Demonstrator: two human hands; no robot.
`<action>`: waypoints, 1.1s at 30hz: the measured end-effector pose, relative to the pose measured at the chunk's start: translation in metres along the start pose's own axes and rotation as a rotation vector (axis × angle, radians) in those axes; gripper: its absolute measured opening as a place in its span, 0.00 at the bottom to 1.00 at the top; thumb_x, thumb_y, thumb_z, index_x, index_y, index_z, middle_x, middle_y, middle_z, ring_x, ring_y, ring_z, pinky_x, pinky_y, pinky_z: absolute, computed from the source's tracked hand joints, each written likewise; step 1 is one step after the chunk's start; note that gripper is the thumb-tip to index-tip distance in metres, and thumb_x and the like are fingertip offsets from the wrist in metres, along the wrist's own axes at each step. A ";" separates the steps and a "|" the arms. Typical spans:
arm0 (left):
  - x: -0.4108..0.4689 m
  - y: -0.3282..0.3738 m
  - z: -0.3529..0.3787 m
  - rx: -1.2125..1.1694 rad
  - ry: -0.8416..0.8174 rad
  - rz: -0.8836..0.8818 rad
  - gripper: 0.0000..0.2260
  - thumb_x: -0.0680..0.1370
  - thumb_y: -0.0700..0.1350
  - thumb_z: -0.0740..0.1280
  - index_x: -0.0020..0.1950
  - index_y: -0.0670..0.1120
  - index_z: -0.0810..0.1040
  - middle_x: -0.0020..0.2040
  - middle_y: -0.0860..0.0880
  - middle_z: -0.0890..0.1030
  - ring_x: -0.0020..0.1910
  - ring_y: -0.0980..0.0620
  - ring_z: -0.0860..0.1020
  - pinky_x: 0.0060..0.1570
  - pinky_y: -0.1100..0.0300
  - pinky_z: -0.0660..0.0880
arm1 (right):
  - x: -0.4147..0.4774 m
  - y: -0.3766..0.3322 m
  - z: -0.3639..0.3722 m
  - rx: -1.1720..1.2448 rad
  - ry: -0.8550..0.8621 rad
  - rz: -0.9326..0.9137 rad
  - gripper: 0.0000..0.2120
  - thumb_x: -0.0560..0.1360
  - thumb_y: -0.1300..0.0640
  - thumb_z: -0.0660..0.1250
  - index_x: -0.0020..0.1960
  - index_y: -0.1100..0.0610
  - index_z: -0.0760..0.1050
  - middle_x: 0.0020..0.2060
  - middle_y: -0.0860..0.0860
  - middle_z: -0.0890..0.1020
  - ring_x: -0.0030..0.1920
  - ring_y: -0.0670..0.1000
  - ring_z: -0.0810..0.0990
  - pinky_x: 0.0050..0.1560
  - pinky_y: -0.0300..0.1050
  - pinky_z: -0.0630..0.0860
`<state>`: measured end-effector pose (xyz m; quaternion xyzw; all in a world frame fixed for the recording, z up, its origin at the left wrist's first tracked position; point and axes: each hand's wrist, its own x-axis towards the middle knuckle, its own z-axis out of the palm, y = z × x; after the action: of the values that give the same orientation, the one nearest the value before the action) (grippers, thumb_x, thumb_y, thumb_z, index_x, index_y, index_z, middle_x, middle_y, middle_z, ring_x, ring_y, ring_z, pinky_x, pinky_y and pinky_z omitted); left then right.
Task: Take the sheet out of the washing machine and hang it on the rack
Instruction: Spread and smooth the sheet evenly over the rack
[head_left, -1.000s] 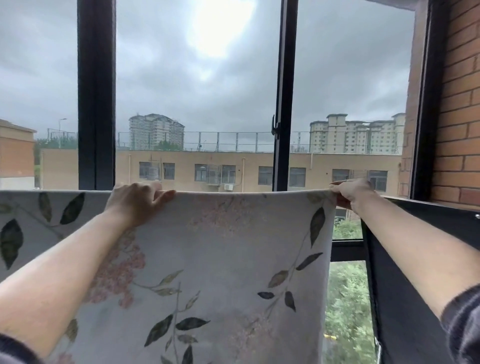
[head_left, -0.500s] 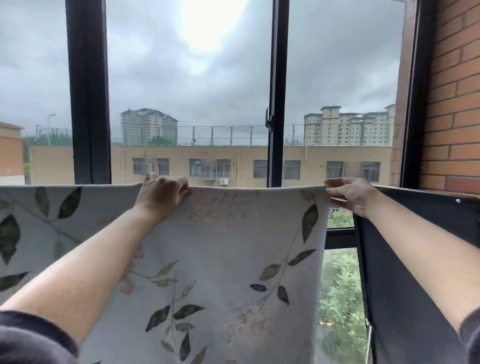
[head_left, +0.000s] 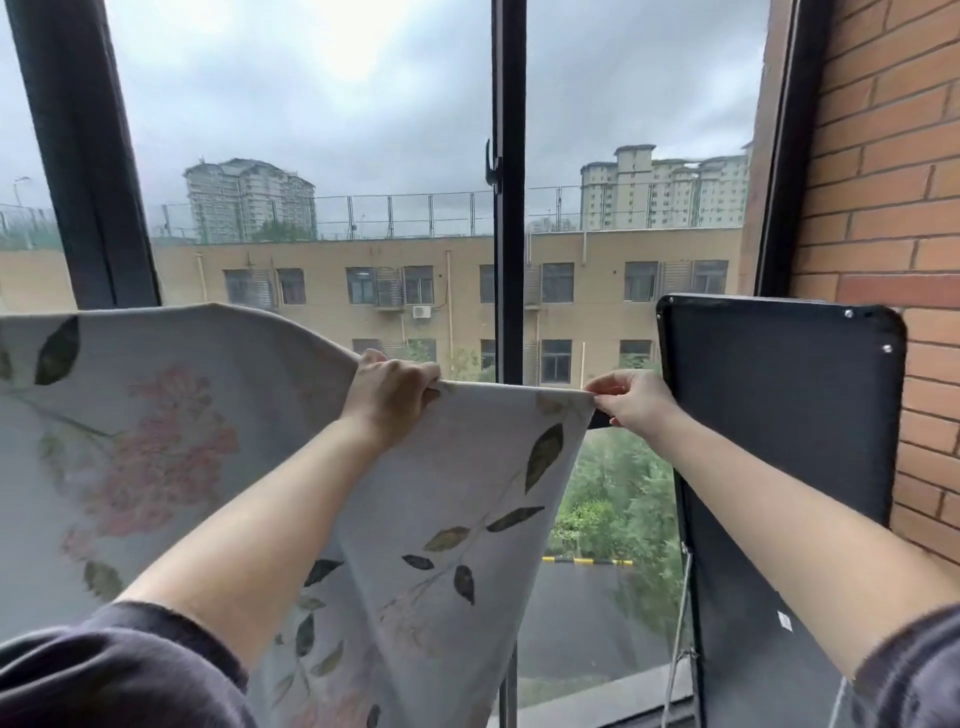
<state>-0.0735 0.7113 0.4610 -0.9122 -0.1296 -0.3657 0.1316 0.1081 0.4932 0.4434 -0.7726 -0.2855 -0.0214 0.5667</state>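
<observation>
The sheet (head_left: 171, 447) is pale grey with pink flowers and dark green leaves. It hangs in front of the window and fills the lower left of the head view. My left hand (head_left: 387, 397) grips its top edge near the middle of the frame. My right hand (head_left: 631, 397) pinches the sheet's top right corner between thumb and fingers. Between my hands the top edge is stretched straight; left of my left hand it rises in a curve. The rack under the sheet is hidden by the cloth.
A black flat panel (head_left: 779, 415) stands upright at the right, against a red brick wall (head_left: 883, 182). Black window frame posts (head_left: 508, 208) rise behind the sheet. A thin cord (head_left: 680, 613) hangs beside the panel's lower left edge.
Both hands have dropped lower with the sheet's right end, and my left hand has slid right along the top edge. The top of the black panel now shows fully.
</observation>
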 end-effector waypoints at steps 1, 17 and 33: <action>-0.004 0.006 0.004 -0.003 -0.011 0.007 0.08 0.79 0.47 0.61 0.42 0.47 0.74 0.42 0.43 0.83 0.42 0.42 0.79 0.55 0.54 0.63 | -0.003 0.006 0.006 0.000 0.007 -0.005 0.10 0.74 0.64 0.69 0.38 0.51 0.79 0.39 0.48 0.81 0.44 0.49 0.77 0.43 0.41 0.73; 0.021 0.057 -0.002 -0.135 0.001 0.026 0.08 0.79 0.46 0.61 0.47 0.45 0.79 0.43 0.44 0.82 0.43 0.42 0.78 0.46 0.56 0.63 | -0.007 0.027 0.023 0.271 -0.070 -0.095 0.08 0.76 0.65 0.64 0.41 0.55 0.75 0.39 0.53 0.79 0.40 0.49 0.76 0.40 0.37 0.76; 0.076 0.055 -0.030 -0.168 0.050 -0.104 0.09 0.79 0.47 0.61 0.48 0.47 0.79 0.47 0.43 0.82 0.48 0.41 0.78 0.39 0.58 0.63 | 0.024 -0.004 0.009 0.472 -0.106 -0.061 0.08 0.73 0.53 0.70 0.39 0.57 0.80 0.36 0.53 0.82 0.40 0.55 0.79 0.49 0.53 0.78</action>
<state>-0.0212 0.6603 0.5272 -0.9026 -0.1423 -0.4044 0.0385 0.1240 0.5122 0.4527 -0.6100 -0.3350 0.0692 0.7148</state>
